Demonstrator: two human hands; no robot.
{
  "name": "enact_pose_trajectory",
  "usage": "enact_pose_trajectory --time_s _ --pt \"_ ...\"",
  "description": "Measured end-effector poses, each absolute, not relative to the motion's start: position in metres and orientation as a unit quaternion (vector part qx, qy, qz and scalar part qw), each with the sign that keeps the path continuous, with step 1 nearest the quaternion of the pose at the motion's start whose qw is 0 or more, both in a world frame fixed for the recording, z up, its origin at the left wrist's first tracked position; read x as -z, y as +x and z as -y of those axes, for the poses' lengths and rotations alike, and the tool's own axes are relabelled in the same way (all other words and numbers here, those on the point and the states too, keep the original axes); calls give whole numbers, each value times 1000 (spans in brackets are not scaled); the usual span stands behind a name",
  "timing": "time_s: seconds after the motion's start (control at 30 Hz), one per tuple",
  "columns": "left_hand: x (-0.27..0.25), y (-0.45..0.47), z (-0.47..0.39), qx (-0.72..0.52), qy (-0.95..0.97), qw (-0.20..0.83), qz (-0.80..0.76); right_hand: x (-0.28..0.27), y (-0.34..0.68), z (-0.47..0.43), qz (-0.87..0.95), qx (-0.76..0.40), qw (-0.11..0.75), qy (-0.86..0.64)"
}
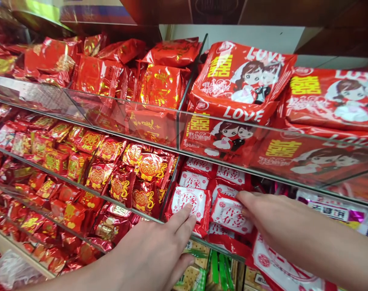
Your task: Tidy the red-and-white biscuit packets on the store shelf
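In the head view, several small white-and-red snack packets with red Chinese lettering lie in a shelf compartment. My left hand [159, 246] reaches in from below, its fingers stretched out and resting on the front left packet [185, 198]. My right hand [264, 206] comes from the right. Its bent fingers are closed against the right edge of the neighbouring packet [229, 212], and its fingertips are partly hidden. Below my right forearm is a larger white-and-red bag [280, 262] with a similar round design, partly covered by the arm.
A clear shelf lip [159, 141] runs above the compartment. Large red LOVE bags [241, 76] and red gold-printed packets [161, 87] fill the upper shelf. Red double-happiness sweets [149, 167] are left of my hands. Green-edged biscuit packs [191, 277] sit below; a purple-and-white pack [326, 210] is at right.
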State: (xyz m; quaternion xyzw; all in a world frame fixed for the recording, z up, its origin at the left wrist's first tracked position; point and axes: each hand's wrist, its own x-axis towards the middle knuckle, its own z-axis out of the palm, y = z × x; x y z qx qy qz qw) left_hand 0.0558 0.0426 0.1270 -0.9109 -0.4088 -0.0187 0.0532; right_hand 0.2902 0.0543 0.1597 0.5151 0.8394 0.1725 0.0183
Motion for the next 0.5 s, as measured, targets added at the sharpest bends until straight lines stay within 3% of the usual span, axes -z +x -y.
enact_pose_trajectory --time_s 0.2,0.37,0.5 --pt "-125 55 -42 18 -907 54 417 -158 272 -63 -811 -70 116 569" --pt "-126 54 -42 44 -912 40 405 -152 277 -66 -817 -117 54 563" --pt "-125 55 -41 53 -911 45 406 -153 271 -62 -788 -108 97 599"
